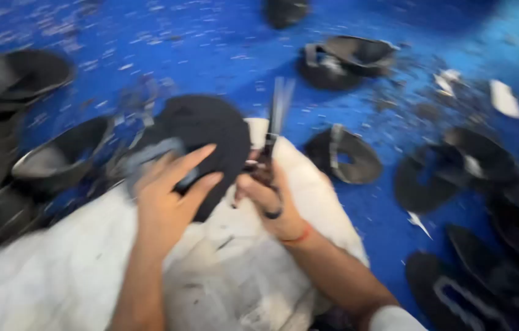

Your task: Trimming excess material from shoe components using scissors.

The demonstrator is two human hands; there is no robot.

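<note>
Left hand [167,196] is clamped on a black cap piece [207,138]; just right of it, my right hand [268,199] grips scissors [278,119], blades up.

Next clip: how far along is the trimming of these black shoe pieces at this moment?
Done, apparently: black pieces lie scattered on the blue floor among small scraps, though blur hides whether they are trimmed. In hand: the left hand holds a black piece over a white cloth, and the right hand holds scissors beside it. Left: darker pieces piled at the left edge; their state is unclear.
</note>
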